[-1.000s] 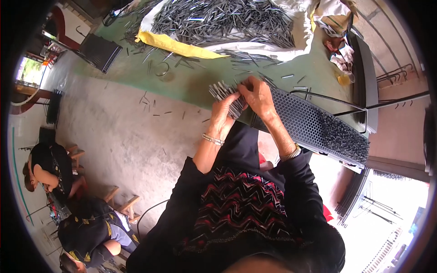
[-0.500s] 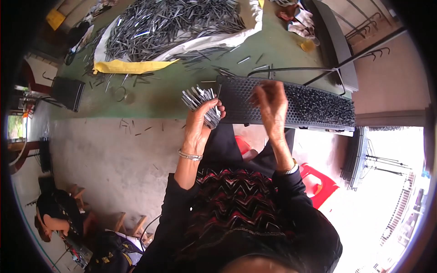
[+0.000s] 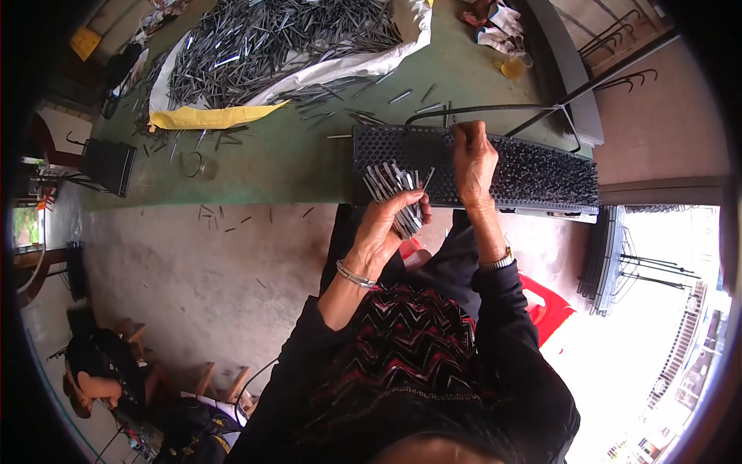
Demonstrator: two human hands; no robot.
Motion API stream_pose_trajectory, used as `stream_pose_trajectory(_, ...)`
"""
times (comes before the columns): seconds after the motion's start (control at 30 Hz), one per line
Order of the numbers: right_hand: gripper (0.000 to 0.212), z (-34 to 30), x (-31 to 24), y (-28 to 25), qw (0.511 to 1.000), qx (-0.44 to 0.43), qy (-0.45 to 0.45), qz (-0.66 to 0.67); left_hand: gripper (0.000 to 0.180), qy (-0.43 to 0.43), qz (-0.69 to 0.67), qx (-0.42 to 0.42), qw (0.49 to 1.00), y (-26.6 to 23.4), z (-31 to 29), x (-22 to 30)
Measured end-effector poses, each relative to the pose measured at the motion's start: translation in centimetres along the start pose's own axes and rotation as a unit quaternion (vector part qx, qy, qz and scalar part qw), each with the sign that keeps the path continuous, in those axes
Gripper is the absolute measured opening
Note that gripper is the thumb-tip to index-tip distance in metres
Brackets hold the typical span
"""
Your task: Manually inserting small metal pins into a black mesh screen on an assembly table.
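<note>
My left hand (image 3: 384, 232) grips a bundle of thin metal pins (image 3: 396, 192), their tips fanning upward. It hovers just below the front edge of a long black perforated board (image 3: 390, 147) lying on the green table (image 3: 294, 155). My right hand (image 3: 473, 160) rests on the board's middle, fingers pinched on a single pin at the top edge. The right part of the board (image 3: 541, 174) is filled with upright pins; the left part shows bare holes.
A large heap of loose metal pins (image 3: 270, 39) lies on white and yellow sacking (image 3: 209, 116) at the table's back. Stray pins scatter over table and concrete floor (image 3: 193, 263). A red plastic stool (image 3: 545, 305) is beneath me. Another person (image 3: 100, 371) sits lower left.
The view has swung so the board now lies level. My left hand with the bundle dropped below the board's edge; my right hand moved up onto the board's far side.
</note>
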State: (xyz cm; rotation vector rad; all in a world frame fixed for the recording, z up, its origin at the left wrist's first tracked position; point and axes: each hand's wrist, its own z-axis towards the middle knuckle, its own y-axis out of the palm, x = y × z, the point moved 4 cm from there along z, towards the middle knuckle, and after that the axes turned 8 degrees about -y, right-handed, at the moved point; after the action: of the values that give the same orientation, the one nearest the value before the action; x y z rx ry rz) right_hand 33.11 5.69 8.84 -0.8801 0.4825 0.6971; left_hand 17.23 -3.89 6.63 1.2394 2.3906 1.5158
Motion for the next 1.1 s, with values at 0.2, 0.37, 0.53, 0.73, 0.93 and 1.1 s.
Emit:
stream_pose_trajectory(0.2,0.008,0.3,-1.7,-0.2,0.993,-0.042,-0.074,-0.085,0.017,0.0,0.012,-0.014,1.0,-0.3,0.8,-0.5)
stream_pose_trajectory(0.37,0.008,0.4,-1.6,0.0,0.987,-0.087,-0.056,-0.127,0.017,0.007,0.019,-0.028,0.999,0.1,1.5,-0.6)
stream_pose_trajectory(0.53,0.024,-0.6,-1.1,-3.1,0.952,-0.245,0.167,0.074,0.018,0.009,0.016,-0.016,1.0,0.3,1.3,-0.4)
stream_pose_trajectory(0.73,0.016,-2.4,-3.4,-4.8,0.885,-0.268,0.265,0.275,0.018,0.003,0.041,-0.038,0.998,0.6,1.5,-0.9)
stream_pose_trajectory(0.93,0.01,0.0,-2.5,-4.7,0.994,-0.012,0.078,0.08,0.016,-0.009,-0.001,0.016,1.0,1.2,1.3,-0.8)
stream_pose_trajectory(1.1,0.01,1.2,-1.2,-2.7,0.996,0.026,-0.081,-0.04,0.018,-0.006,0.04,-0.027,0.999,1.3,1.7,-1.1)
